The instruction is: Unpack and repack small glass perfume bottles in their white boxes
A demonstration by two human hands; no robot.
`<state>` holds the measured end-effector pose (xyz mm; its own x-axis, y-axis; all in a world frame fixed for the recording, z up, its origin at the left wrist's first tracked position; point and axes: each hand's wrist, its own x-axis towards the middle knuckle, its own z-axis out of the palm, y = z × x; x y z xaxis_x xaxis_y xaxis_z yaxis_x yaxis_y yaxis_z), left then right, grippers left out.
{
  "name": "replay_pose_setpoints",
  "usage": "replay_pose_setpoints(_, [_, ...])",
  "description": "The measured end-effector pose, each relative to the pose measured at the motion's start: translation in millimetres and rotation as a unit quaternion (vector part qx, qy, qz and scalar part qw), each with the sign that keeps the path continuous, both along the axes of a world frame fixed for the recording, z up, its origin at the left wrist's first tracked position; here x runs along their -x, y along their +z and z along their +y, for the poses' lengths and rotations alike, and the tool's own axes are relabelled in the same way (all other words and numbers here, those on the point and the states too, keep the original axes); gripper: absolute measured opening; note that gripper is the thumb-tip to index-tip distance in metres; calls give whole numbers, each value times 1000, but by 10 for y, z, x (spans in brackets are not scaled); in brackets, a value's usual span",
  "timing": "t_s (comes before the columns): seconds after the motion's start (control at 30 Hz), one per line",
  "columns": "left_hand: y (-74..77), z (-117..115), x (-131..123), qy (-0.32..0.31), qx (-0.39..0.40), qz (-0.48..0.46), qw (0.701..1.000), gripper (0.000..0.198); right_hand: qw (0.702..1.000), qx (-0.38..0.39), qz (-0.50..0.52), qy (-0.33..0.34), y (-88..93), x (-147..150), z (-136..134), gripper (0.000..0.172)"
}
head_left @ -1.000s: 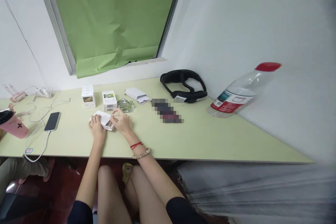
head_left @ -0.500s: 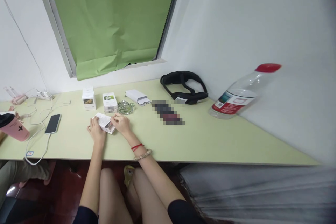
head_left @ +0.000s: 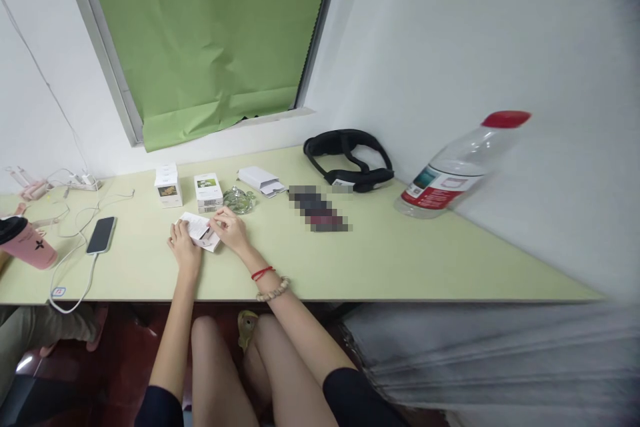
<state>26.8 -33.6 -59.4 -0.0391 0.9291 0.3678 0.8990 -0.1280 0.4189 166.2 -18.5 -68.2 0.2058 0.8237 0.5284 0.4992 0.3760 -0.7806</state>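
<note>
A small white box (head_left: 212, 241) lies between my two hands on the pale green table, with a printed white panel or card on its top left. My left hand (head_left: 183, 245) grips the box's left side, fingers bent over its edge. At the right end my right hand (head_left: 229, 227) has its fingertips pinched at the box's edge; what exactly they hold is too small to tell. Behind the hands are a stack of white boxes (head_left: 209, 195), another white box group (head_left: 169, 190), a clear glass dish (head_left: 239, 201) and an opened white carton (head_left: 261, 180).
On the table (head_left: 380, 260) are a black headset (head_left: 350, 160), a blurred dark item (head_left: 320, 208) and a tilted bottle (head_left: 440, 183) at the right. A phone (head_left: 101, 235) with a white cable and a pink cup (head_left: 31, 245) stand left. Another person's leg (head_left: 50, 327) shows lower left.
The view has shifted slightly. The panel on the box's top looks more raised, and a darker gap shows beside it. Both hands stay at the box.
</note>
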Motion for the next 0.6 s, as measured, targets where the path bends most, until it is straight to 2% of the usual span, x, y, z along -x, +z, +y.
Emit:
replay_pose_setpoints(0.3, [-7, 13, -5, 2, 13, -4, 1000, 45, 1000, -14, -8, 1, -25, -15, 28, 39])
replay_pose_setpoints(0.6, [3, 17, 10, -4, 14, -6, 1000, 46, 999, -27, -9, 40, -36, -18, 8, 43])
